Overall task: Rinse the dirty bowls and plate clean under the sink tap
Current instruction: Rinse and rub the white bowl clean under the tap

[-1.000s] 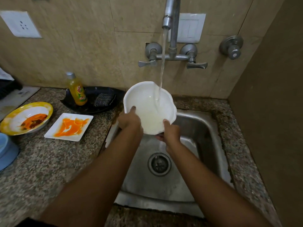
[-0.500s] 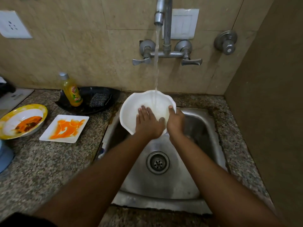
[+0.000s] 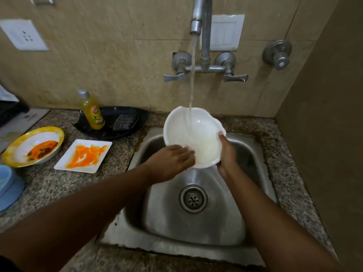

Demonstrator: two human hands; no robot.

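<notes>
Our right hand [image 3: 227, 154] holds the white bowl [image 3: 198, 132] at its right rim — the thumb lies over the edge, and the grip is closed round the wall, the remaining fingers hidden behind it. Our left hand [image 3: 172, 160] reaches into the bowl from the left with fingers extended and together, the fingertips [image 3: 189, 152] pressed flat against the wet inner surface; this grip is open and holds nothing.

The bowl is tilted toward us above the steel sink [image 3: 253, 160], its scalloped rim uppermost at the far side. Water [image 3: 192, 75] falls from the tap [image 3: 196, 20] onto the upper inside of the bowl and runs off the lower edge toward the drain [image 3: 193, 198]. Two lever handles [image 3: 174, 77] flank the tap's riser on the tiled wall.

To the left of the sink, on the speckled granite surface [image 3: 49, 185], lie the other items — a square white plate [image 3: 83, 155] smeared with orange residue, and just beside it a yellow-rimmed bowl [image 3: 33, 146] holding orange and brown remains. Behind these, a black dish [image 3: 129, 130] carries a yellow bottle [image 3: 92, 111], standing upright, and a dark scrub pad [image 3: 123, 122]. A blue object [image 3: 8, 185] is cut off by the left edge; we cannot tell what it is.
</notes>
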